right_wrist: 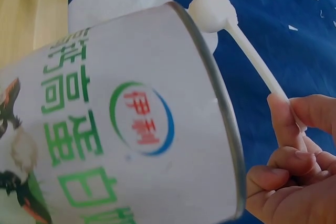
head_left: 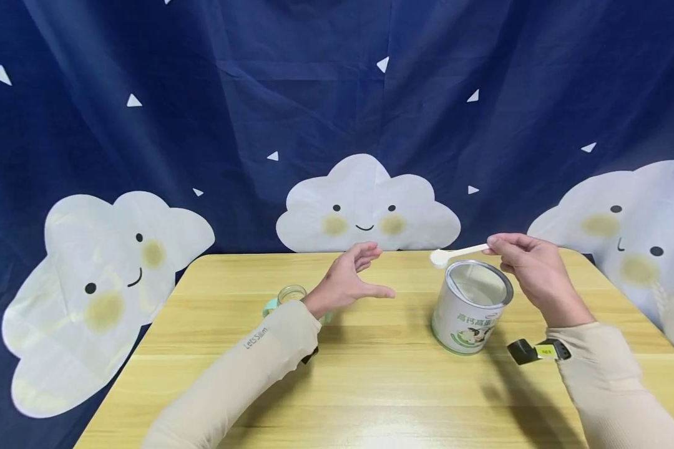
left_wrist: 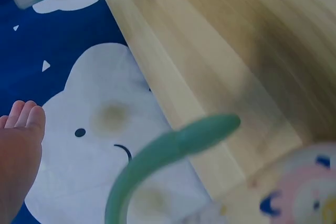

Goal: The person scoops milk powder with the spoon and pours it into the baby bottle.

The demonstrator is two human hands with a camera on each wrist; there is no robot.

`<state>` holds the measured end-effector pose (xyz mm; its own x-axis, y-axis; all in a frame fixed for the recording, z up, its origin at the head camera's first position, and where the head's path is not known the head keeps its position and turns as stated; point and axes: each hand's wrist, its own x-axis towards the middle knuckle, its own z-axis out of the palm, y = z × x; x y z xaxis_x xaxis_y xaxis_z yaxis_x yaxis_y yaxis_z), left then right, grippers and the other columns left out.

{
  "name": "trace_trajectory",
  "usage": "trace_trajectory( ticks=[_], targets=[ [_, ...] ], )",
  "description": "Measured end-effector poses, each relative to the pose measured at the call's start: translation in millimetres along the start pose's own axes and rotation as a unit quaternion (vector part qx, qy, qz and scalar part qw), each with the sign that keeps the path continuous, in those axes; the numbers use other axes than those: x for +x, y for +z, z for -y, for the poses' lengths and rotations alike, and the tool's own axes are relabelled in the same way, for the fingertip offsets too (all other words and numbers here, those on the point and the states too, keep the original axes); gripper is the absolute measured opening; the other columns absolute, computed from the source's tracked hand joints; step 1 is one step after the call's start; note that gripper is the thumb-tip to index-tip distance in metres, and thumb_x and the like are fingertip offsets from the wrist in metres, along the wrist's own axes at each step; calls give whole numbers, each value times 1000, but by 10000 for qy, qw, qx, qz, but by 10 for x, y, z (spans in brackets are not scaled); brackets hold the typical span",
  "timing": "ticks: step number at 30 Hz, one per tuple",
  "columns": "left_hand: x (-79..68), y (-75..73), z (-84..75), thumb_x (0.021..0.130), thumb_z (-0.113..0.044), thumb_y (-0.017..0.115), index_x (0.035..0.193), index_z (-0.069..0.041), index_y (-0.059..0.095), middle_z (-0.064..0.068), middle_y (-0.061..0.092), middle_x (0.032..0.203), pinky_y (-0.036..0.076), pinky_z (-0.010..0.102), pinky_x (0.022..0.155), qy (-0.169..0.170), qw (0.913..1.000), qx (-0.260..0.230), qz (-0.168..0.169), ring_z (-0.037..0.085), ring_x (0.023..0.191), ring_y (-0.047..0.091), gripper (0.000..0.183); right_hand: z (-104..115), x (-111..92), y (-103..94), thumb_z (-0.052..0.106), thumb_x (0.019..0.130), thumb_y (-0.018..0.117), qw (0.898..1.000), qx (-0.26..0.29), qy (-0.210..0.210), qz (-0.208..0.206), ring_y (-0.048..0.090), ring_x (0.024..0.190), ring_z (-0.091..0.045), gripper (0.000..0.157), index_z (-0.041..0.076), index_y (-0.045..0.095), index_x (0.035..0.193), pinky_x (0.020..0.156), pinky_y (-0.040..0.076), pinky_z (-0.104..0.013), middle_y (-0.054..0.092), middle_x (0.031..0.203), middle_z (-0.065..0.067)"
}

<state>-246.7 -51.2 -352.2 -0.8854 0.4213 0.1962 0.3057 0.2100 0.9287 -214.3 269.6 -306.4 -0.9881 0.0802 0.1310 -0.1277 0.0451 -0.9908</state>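
My right hand [head_left: 530,271] pinches the handle end of a white scoop [head_left: 457,254] between thumb and forefinger. The scoop's bowl, heaped with white powder in the right wrist view, hangs just above the rim of an uncovered milk powder can [head_left: 466,324]. Green lettering covers the can's white side [right_wrist: 126,124]. My left hand [head_left: 345,280] is in the air left of the can, thumb and fingers spread apart and holding nothing. Behind its wrist stands a glass cup [head_left: 292,293], mostly hidden by the sleeve. A green curved handle [left_wrist: 173,150] shows in the left wrist view.
Everything stands on a light wooden table [head_left: 393,386]. Beyond its far edge hangs a dark blue curtain [head_left: 314,93] with white smiling clouds. A small black wrist device [head_left: 539,351] sits at the right sleeve, beside the can.
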Motion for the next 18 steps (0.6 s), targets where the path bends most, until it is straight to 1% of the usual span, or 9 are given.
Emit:
trace_trajectory(
  ticks=[5,9,12,15,18],
  targets=[
    [-36,-119,-15,70,-16,93,147,-6,43,4,54,144,38,25,112,13,10000,25,10,20,136,47,92,19,7,78,13,94,71,9999,144,-5,-12,49,66,-5,11,20,75,86,61,47,-14,72,76,10],
    [-68,-203,-18,69,-13,93,146,-5,43,6,54,143,38,25,112,74,10000,15,-19,22,135,48,92,31,13,138,12,93,73,9996,276,75,-10,47,61,-5,9,18,75,86,55,44,-15,72,75,8],
    [-93,-266,-18,70,-10,93,145,-4,44,7,54,142,37,26,113,79,10000,-11,-40,21,134,49,90,42,18,187,14,92,74,9996,240,130,-4,46,58,-4,10,20,76,84,53,44,-15,72,74,8],
    [-129,-333,-23,71,-10,92,145,-5,44,5,54,142,36,26,113,13,10000,-34,-45,19,135,48,89,56,24,239,15,92,74,9998,176,130,8,47,58,-3,11,21,76,83,53,44,-15,72,74,8],
    [-170,-397,-20,71,-11,92,146,-7,44,4,54,142,35,28,114,-66,9999,-53,-62,20,136,47,89,64,32,277,17,93,73,10000,19,56,33,48,61,-3,11,23,76,84,57,46,-14,72,74,9]
  ],
)
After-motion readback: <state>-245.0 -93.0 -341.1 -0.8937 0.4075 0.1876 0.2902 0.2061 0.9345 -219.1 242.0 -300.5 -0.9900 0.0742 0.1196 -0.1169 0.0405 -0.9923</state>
